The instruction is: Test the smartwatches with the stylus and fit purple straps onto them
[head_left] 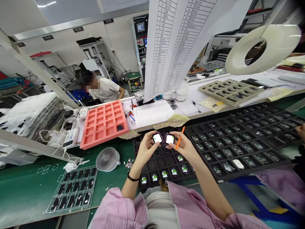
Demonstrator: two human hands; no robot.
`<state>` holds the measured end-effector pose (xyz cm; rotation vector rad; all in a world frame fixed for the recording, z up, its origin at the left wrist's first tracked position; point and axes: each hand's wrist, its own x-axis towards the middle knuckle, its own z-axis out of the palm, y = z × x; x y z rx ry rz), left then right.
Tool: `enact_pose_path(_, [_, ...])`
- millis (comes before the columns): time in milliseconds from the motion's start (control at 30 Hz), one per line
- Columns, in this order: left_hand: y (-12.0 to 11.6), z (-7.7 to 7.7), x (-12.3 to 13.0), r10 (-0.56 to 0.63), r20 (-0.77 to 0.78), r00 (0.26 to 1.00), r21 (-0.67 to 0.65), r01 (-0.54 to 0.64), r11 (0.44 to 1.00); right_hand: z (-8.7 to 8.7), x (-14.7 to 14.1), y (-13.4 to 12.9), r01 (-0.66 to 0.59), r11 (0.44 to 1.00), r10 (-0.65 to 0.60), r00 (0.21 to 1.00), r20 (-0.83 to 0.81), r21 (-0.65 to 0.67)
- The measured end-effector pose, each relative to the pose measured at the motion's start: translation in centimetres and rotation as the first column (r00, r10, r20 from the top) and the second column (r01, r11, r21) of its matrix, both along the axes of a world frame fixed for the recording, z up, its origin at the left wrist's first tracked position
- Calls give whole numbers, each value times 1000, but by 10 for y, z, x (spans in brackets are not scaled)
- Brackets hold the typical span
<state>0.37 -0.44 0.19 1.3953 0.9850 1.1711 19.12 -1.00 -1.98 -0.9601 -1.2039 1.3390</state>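
Between the fingers of my left hand (pixel 146 148) is a small square watch face (pixel 157 138) with a lit white screen. My right hand (pixel 184 146) holds a similar watch face (pixel 170 139), also lit white, and an orange stick (pixel 180 137) that slants up between its fingers. The two watch faces are side by side, a small gap apart, over a black compartment tray (pixel 152 166). In that tray's lower rows lie several watch faces with green and white screens (pixel 164 173).
A pink tray (pixel 105 122) stands on the shelf at the left, above a small fan (pixel 108 159) and a clear tray of black parts (pixel 72 187). Black trays (pixel 228 140) of watch faces extend right, where another person's hand (pixel 300 130) shows. A tape roll (pixel 262 47) and paper sheets (pixel 176 41) hang ahead.
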Motion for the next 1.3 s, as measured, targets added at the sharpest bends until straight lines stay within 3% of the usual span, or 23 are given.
enact_pose_path(200, [2,1,3,62,60,996,-58,-58,997,5,-4,1,83,995,-84,996,-27,-52])
enact_pose_path(433, [2,5,5,77,-13,997,-75,-78,994,6,-9,3,172,983,-175,984,-47,-57])
enact_pose_path(633, [2,0,2,1,-40,999,-9,-2,1000,-4,-3,4,72,997,-73,997,-21,-29])
enact_pose_path(867, [5,-7,0,12,-60,998,1,-12,1000,-8,1,4,14,1000,-14,1000,24,5])
enact_pose_path(1100, [8,-2,8,83,26,996,-107,-80,991,1,-7,4,154,983,-159,986,-46,-98])
enact_pose_path(1300, [9,-5,6,43,73,996,-134,-33,990,1,-9,6,187,977,-194,978,-71,-103])
